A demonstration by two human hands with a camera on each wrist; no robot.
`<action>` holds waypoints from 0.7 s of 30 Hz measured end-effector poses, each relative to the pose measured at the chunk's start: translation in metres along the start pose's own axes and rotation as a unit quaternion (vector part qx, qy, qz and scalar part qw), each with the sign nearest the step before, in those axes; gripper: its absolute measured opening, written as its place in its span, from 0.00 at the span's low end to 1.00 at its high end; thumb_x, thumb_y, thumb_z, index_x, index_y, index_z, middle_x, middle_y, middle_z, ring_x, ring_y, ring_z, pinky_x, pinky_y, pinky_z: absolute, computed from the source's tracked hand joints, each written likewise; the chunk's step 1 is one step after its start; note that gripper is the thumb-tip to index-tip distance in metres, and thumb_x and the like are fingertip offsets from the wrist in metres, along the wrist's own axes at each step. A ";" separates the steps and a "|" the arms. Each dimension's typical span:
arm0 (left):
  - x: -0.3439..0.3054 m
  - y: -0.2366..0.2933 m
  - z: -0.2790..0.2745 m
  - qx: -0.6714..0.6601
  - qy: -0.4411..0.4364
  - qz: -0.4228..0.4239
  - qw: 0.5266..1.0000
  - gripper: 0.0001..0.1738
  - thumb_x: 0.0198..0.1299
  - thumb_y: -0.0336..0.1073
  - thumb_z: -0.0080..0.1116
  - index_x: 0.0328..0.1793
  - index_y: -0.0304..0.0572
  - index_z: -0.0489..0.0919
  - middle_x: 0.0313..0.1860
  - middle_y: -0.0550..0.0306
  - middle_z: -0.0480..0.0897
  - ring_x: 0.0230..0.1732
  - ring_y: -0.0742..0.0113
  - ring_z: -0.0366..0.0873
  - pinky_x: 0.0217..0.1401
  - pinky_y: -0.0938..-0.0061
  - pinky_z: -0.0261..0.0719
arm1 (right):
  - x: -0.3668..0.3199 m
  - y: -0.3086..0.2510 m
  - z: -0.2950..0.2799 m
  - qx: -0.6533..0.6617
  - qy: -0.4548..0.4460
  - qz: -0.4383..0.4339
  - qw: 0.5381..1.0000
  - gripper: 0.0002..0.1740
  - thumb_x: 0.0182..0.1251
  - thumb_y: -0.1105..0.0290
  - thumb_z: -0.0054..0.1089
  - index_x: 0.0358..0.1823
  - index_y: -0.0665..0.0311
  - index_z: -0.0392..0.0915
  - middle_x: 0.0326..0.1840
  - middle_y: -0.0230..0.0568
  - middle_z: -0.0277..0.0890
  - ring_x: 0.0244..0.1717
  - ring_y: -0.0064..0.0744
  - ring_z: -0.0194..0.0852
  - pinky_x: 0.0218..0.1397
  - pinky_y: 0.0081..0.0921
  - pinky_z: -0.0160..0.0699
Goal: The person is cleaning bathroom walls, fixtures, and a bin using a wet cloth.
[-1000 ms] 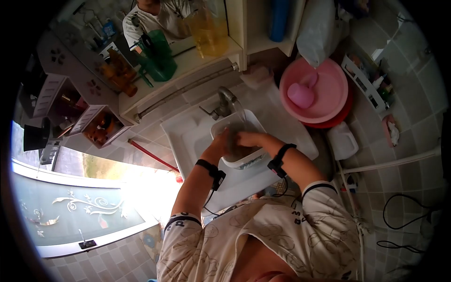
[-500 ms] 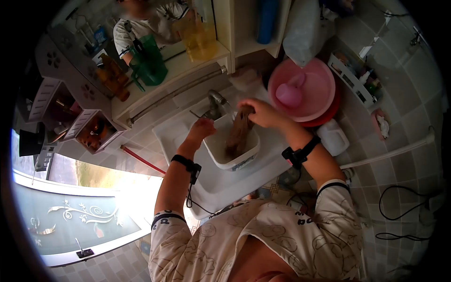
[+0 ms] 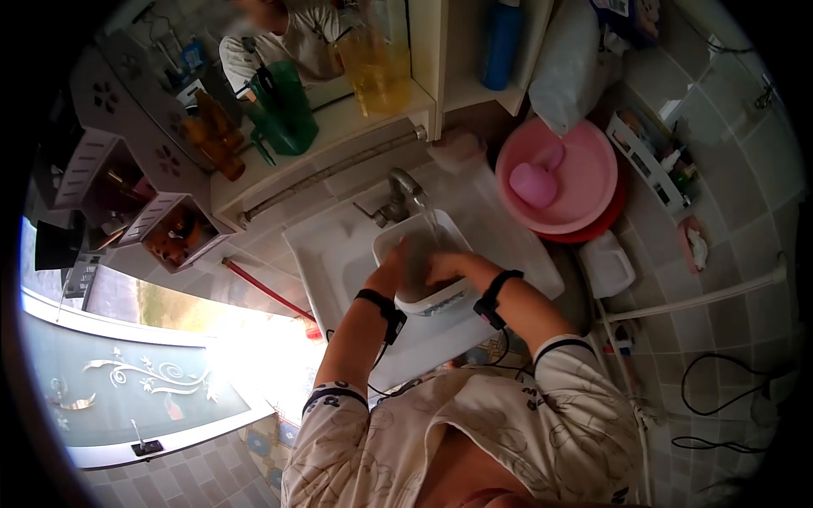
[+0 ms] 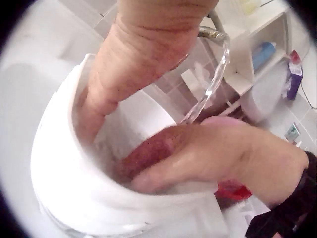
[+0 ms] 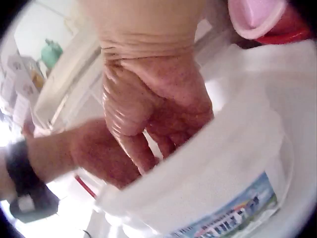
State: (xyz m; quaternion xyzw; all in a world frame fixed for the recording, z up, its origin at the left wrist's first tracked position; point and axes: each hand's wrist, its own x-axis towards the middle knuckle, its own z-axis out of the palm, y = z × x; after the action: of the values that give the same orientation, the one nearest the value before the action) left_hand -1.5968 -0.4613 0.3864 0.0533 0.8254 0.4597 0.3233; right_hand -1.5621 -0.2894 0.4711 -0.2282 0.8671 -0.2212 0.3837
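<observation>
A white plastic tub with a printed label stands in the white sink. My left hand reaches down inside the tub's left wall, its fingertips hidden. Opposite it, my right hand is wet and dips past the rim, fingers pointing down. Murky grey-brown shows between the hands in the head view; I cannot tell whether either one grips the brown cloth down there. Water runs from the metal faucet into the tub, close by the right hand.
Right of the sink, a pink basin holding a pink dipper sits on a red basin. A white jug stands below them. Behind the faucet, a shelf carries a green pitcher and a yellow one.
Half a second ago my right hand held a wet brown cloth up over the tub, with my left hand at the rim. Both hands are now down inside it, the cloth lowered from view.
</observation>
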 end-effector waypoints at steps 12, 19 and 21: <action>0.001 0.051 0.026 -0.422 -0.093 -0.114 0.895 0.47 0.52 0.74 0.33 0.65 0.43 0.63 0.64 0.47 0.62 0.60 0.46 0.63 0.59 0.51 0.61 | -0.140 -0.067 -0.098 0.502 0.331 -0.201 0.773 0.15 0.50 0.77 0.60 0.41 0.63 0.70 0.34 0.30 0.69 0.38 0.20 0.67 0.43 0.16 0.68; 0.005 0.048 0.033 -0.674 -0.072 -0.132 0.723 0.43 0.53 0.71 0.38 0.58 0.39 0.67 0.56 0.46 0.70 0.56 0.47 0.68 0.56 0.54 0.67 | -0.136 -0.063 -0.077 0.578 0.146 -0.270 0.756 0.15 0.53 0.79 0.50 0.44 0.62 0.69 0.39 0.31 0.68 0.44 0.19 0.66 0.48 0.17 0.66; -0.028 0.073 0.022 -0.626 -0.108 -0.081 0.768 0.40 0.55 0.68 0.40 0.57 0.38 0.68 0.52 0.47 0.73 0.52 0.51 0.72 0.56 0.58 0.68 | -0.132 -0.059 -0.073 0.565 0.093 -0.285 0.769 0.16 0.52 0.79 0.49 0.45 0.61 0.69 0.39 0.31 0.69 0.44 0.19 0.66 0.48 0.17 0.65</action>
State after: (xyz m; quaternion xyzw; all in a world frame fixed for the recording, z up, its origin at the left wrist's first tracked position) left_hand -1.5771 -0.4143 0.4501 -0.1782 0.3150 0.8381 0.4081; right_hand -1.5253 -0.2467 0.6233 -0.1851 0.5126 -0.7903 0.2800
